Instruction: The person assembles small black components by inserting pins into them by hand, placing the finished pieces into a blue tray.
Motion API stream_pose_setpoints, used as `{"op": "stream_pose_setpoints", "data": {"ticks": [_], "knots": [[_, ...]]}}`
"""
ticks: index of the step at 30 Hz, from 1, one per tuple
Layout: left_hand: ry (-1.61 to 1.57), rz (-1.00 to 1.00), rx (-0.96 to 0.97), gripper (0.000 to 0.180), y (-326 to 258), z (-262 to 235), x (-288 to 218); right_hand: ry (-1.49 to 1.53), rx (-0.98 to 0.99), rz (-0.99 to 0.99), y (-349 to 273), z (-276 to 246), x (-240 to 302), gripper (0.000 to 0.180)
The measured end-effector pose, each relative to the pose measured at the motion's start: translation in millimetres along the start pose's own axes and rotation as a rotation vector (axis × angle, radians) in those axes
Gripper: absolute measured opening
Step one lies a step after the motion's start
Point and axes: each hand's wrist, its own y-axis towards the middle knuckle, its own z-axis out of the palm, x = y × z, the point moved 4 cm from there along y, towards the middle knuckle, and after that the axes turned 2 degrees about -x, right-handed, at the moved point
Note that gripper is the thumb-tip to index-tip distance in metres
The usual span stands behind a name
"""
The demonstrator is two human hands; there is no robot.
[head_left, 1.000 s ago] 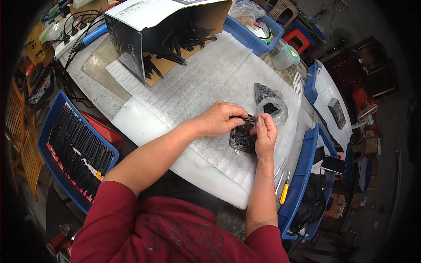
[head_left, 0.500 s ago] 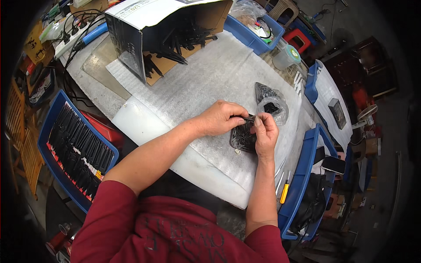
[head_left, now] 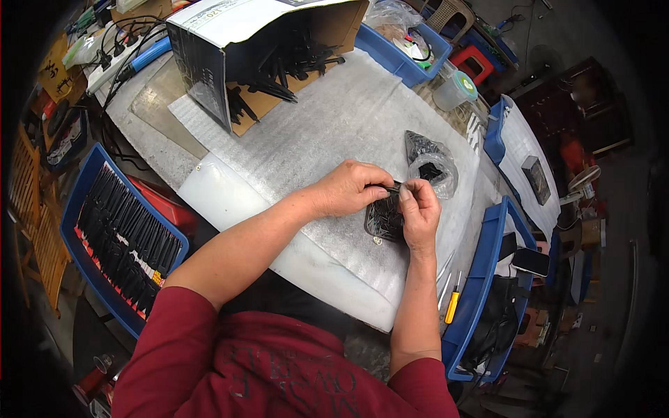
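My left hand [head_left: 350, 189] and my right hand [head_left: 421, 217] meet over the work table, thumbs and fingers pinched on a small, slim black piece [head_left: 394, 188]. Most of it is hidden by the fingers. Directly below the hands lies a dark shallow tray [head_left: 373, 233] filled with many thin, shiny bits, too small to make out. Just beyond the right hand is a clear plastic bag [head_left: 446, 182] with black parts inside. An open cardboard box [head_left: 198, 80] lies on its side at the far left, with long black parts [head_left: 279, 87] spilling toward its mouth.
A blue crate [head_left: 167, 233] packed with rows of black parts stands at the left. On the right, another blue crate [head_left: 481, 268] holds a phone [head_left: 531, 262] and dark cloth. A yellow-handled screwdriver [head_left: 452, 306] lies beside it. White foam sheet [head_left: 327, 118] covers the table.
The right hand's fingers have shifted very slightly left against the black piece. Otherwise hands and objects stay in place.
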Motion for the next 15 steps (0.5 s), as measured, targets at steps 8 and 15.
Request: {"op": "stream_pose_setpoints", "data": {"ticks": [8,15], "knots": [[0.066,0.062,-0.013,0.014,1.3,2.8,0.0,-0.200,0.023,-0.043,1.0,-4.1,-5.5,0.011],[0.043,0.047,-0.027,0.014,1.7,2.3,-0.7,0.031,0.012,0.045,0.6,-3.5,-3.7,0.012]]}}
